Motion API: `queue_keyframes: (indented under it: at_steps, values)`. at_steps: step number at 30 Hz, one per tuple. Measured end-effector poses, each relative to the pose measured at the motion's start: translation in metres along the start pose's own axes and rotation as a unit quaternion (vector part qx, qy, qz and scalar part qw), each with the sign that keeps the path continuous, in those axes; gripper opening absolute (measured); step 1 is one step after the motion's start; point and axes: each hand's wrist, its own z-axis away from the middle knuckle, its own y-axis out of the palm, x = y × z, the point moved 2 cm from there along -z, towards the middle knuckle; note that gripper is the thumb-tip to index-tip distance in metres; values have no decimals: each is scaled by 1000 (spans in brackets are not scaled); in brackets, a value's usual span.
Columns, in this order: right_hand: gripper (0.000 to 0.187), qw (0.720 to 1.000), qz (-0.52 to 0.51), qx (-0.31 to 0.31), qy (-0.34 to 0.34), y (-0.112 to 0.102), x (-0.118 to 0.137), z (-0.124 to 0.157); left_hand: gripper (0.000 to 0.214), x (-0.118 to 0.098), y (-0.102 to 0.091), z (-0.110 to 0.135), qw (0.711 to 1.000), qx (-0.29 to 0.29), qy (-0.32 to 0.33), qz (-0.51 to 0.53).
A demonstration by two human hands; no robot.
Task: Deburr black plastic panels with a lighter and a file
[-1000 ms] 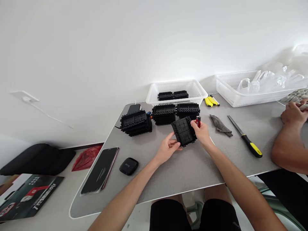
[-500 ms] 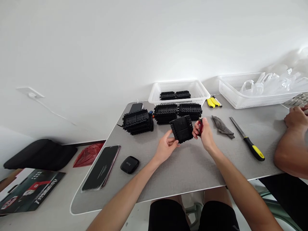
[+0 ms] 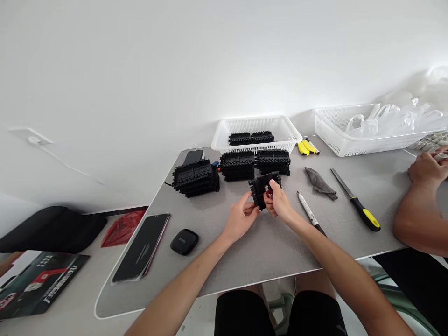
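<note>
My left hand (image 3: 241, 218) pinches the lower left edge of a black plastic panel with toothed edges (image 3: 259, 183), holding it tilted above the table. My right hand (image 3: 278, 201) is closed round a small red lighter (image 3: 268, 192), its metal top over the panel's face. No flame can be made out. Part of the panel is hidden behind my right hand. Just beyond it stand stacks of like black panels, one on the left (image 3: 195, 177), one in the middle (image 3: 238, 165) and one on the right (image 3: 273, 162).
A white basket (image 3: 257, 120) with two black pieces stands behind. Rightward are a marker (image 3: 308, 208), a grey cloth (image 3: 319, 182), a file (image 3: 357, 201) and a basket of plastic bags (image 3: 339, 144). A phone (image 3: 142, 247) and black case (image 3: 184, 241) lie left. Another person's hand (image 3: 427, 168) is far right.
My right hand has moved left with the lighter, from beside the panel to in front of it. The panel has turned slightly. The marker shows on the table where my right arm covered it.
</note>
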Motion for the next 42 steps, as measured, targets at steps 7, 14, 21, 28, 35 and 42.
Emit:
queue_keyframes:
  at_steps: [7, 14, 21, 28, 35, 42]
  values:
    - [53, 1000, 7, -1, 5, 2, 2, 2, 52, 3, 0, 0, 1000, 0, 6, -9]
    - [50, 1000, 7, -12, 12, 5, 7, 5, 49, 3, 2, 0, 999, -1, 26, -45]
    - [48, 1000, -3, -8, 25, 6, 8, 6, 50, 0, 3, 2, 998, 5, 32, -57]
    - [46, 999, -27, -11, 35, 6, 8, 6, 49, -2, 4, 3, 998, 1, 34, -52]
    - [44, 998, -55, -29, 31, 3, 6, 3, 49, 1, 3, 1, 999, -15, 26, -42]
    - [46, 995, -85, -47, 20, 0, 2, 0, 46, 2, 2, 1, 998, -28, 29, -49]
